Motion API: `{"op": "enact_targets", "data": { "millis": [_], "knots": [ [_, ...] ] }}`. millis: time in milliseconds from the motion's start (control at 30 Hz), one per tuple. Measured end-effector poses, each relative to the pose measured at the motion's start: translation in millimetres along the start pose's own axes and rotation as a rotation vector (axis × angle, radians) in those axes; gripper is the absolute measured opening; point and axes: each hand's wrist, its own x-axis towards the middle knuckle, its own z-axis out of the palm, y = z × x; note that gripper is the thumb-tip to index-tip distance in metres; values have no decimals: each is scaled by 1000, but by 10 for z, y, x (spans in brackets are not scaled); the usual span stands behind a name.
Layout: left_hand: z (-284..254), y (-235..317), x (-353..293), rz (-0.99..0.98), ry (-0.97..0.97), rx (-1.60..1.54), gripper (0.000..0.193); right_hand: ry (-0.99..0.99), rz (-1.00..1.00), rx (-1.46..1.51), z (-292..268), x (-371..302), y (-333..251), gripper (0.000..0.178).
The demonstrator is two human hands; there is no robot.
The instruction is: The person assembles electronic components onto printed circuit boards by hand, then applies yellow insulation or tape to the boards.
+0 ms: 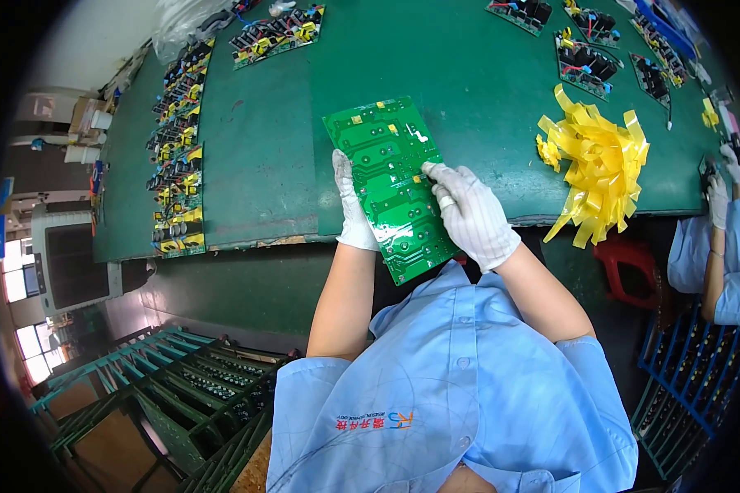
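A green printed circuit board (386, 197) is tilted in front of me at the table's front edge, its solder side facing up. My left hand (354, 205), in a white glove, is closed on its left edge; the fingers beneath it are hidden. Over the board's right edge, my right hand (475, 215), also gloved in white, has its fingers drawn together. Their tips touch the board beside a small yellow tape patch (417, 178); anything pinched between them cannot be made out. More small yellow patches (356, 120) dot the board's upper part.
A heap of yellow tape strips (598, 160) hangs over the green table's (263, 148) front edge at right. Populated boards (178, 148) line the left side; others (584, 66) lie at back right. Beyond a red stool (633, 271), another person's gloved hands (717, 197) are at work.
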Motion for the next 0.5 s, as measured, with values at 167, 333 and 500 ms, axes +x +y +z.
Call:
{"op": "enact_targets", "data": {
  "millis": [167, 333, 500],
  "knots": [
    [-41, 5, 24, -27, -17, -39, 80, -222, 44, -93, -38, 8, -46, 37],
    [-51, 12, 26, -4, 4, -43, 77, -162, 155, 21, -20, -45, -38, 20],
    [-108, -25, 75, 25, -2, -24, 74, -121, 34, -130, 7, -65, -18, 13]
  ]
}}
